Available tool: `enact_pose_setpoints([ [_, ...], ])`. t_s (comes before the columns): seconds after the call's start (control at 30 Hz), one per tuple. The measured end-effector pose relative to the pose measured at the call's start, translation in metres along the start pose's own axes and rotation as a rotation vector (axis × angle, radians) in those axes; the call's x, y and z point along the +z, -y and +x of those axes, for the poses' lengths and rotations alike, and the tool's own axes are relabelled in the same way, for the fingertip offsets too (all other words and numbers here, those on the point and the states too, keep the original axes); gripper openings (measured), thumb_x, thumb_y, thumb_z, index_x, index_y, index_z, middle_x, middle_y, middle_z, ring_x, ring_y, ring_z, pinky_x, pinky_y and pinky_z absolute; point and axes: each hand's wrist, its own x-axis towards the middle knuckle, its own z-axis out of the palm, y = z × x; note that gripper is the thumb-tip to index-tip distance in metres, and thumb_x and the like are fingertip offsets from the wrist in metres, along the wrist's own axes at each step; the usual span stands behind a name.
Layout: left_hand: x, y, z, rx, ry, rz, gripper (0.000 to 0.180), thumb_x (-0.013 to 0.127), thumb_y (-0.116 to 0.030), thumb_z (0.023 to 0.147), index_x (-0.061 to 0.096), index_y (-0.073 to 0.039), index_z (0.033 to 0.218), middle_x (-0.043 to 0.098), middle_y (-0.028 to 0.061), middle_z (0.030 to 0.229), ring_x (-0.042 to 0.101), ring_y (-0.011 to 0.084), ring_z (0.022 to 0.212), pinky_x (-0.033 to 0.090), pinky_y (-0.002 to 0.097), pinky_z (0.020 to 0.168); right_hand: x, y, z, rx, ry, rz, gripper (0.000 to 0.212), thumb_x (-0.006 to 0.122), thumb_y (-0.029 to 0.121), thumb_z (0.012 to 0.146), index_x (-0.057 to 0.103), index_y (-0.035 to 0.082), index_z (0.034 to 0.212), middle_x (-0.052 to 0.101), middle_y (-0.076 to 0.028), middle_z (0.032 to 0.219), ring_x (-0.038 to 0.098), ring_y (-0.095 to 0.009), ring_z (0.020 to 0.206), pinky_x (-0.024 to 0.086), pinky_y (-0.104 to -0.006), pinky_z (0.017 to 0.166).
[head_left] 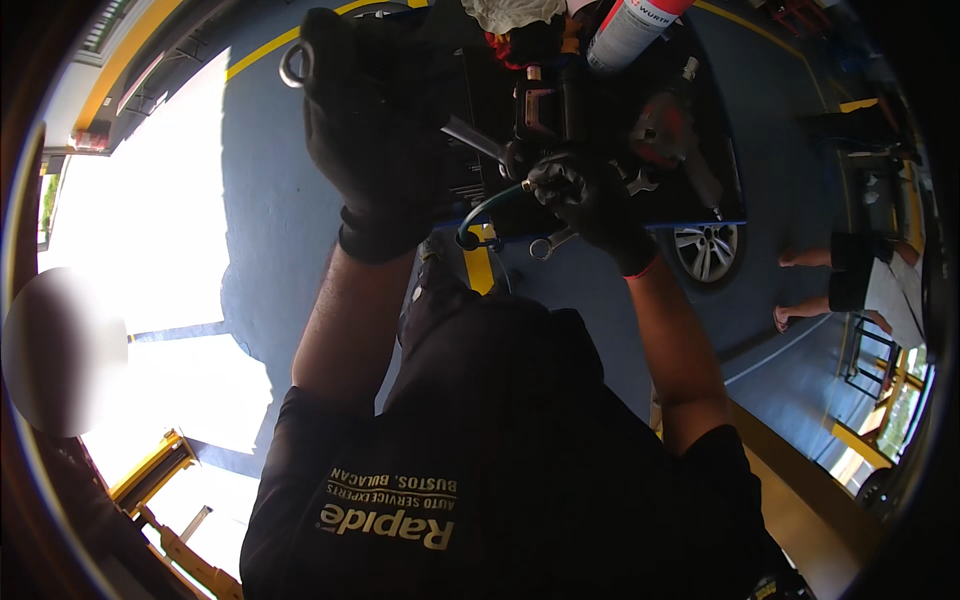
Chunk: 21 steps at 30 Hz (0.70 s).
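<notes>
My left hand (375,140), in a black glove, is closed around a long metal wrench. The wrench's ring end (292,66) sticks out at the upper left, and its shaft (472,136) comes out on the other side, reaching toward my right hand. My right hand (588,200), also gloved in black, has its fingers curled at the brass-coloured end of a thin bluish hose (492,205). That hose bends down and left from the fingers. Behind my right hand lies a second wrench, its ring end (541,248) and open end (643,182) showing. Shadow hides where the first wrench ends.
The dark work surface (715,175) carries a grey-and-red spray can (630,38), a red-and-black power tool (665,130) and a crumpled pale cloth (515,12). Below its edge shows a car wheel (706,252). Another person (865,285) stands at the right. Strong sunlight covers the left floor.
</notes>
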Motion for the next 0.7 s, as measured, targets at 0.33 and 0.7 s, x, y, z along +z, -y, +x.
enact_pose_setpoints([
  [0.33, -0.022, 0.089, 0.006, 0.081, 0.008, 0.158, 0.046, 0.051, -0.049, 0.108, 0.065, -0.008, 0.092, 0.056, -0.0014, 0.068, 0.054, 0.0093, 0.059, 0.045, 0.027, 0.055, -0.002, 0.009, -0.009, 0.128, -0.03, 0.081, 0.027, 0.081, 0.005, 0.083, 0.071, 0.004, 0.108, 0.07, -0.008, 0.104, 0.072, -0.017, 0.094, 0.059, -0.0327, 0.082],
  [0.7, -0.015, 0.125, -0.005, -0.047, 0.126, -0.078, 0.037, 0.054, -0.038, 0.109, 0.061, -0.004, 0.123, 0.066, 0.0003, 0.1, 0.066, 0.0092, 0.083, 0.053, 0.0242, 0.067, -0.006, 0.004, -0.015, 0.233, 0.061, -0.115, 0.027, 0.081, 0.009, 0.084, 0.072, 0.002, 0.108, 0.069, -0.01, 0.116, 0.069, -0.021, 0.108, 0.057, -0.0359, 0.089],
])
